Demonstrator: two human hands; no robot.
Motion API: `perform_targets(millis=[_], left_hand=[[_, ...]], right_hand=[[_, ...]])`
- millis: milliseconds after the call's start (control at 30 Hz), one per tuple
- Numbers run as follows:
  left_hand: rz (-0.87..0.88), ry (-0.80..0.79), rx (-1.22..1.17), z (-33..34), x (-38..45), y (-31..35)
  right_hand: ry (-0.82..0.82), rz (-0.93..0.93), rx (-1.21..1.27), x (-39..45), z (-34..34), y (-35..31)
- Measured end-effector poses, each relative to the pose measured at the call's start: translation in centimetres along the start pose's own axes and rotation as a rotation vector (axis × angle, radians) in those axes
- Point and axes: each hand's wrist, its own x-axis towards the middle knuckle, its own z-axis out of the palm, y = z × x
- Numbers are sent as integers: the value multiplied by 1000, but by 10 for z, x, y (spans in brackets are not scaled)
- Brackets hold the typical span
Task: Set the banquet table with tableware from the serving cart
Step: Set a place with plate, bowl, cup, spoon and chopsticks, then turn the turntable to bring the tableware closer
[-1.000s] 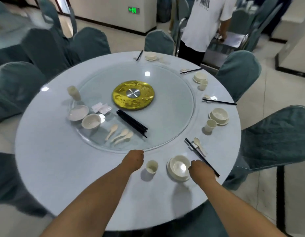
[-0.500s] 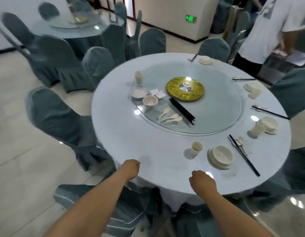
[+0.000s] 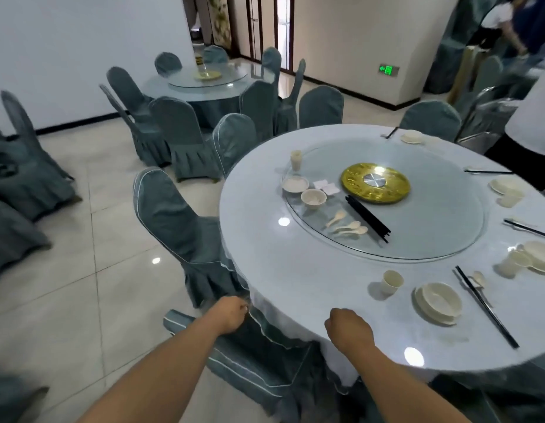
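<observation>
A round banquet table [image 3: 295, 270] with a pale cloth fills the right side. Near its front edge lies one place setting: a cream cup [image 3: 392, 282], a bowl on a plate [image 3: 437, 302], black chopsticks [image 3: 485, 306] and a spoon [image 3: 478, 279]. The glass turntable [image 3: 433, 233] carries spare bowls [image 3: 313, 197], spoons [image 3: 347, 227], a bundle of chopsticks [image 3: 367, 218] and stacked cups [image 3: 296, 160]. My left hand [image 3: 231, 312] hovers at the cloth's edge, loosely curled and holding nothing. My right hand [image 3: 347, 329] hangs over the table rim, also loosely curled with nothing in it.
Covered chairs stand at the table's left [image 3: 173, 215] and below my hands [image 3: 250, 361]. More place settings line the right rim. A person in a white shirt [image 3: 534, 123] stands by a metal cart [image 3: 488, 117] at far right. A second table [image 3: 204, 87] is behind.
My view has swung left along the table. Both hands have drawn back from the cup and bowl to the table's edge, holding nothing.
</observation>
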Motion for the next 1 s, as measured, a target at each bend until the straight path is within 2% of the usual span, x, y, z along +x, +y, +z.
perform_targets(millis=[200, 400, 633, 1000], left_hand=[[64, -75, -12, -13, 10, -41], [193, -127, -37, -49, 47, -124], [296, -141, 90, -111, 85, -214], [344, -134, 89, -178, 154, -267]], right_hand=[[75, 53, -34, -2, 3, -48], [96, 186, 35, 18, 34, -126], [23, 300, 48, 35, 55, -237], [36, 303, 26, 107, 50, -316]])
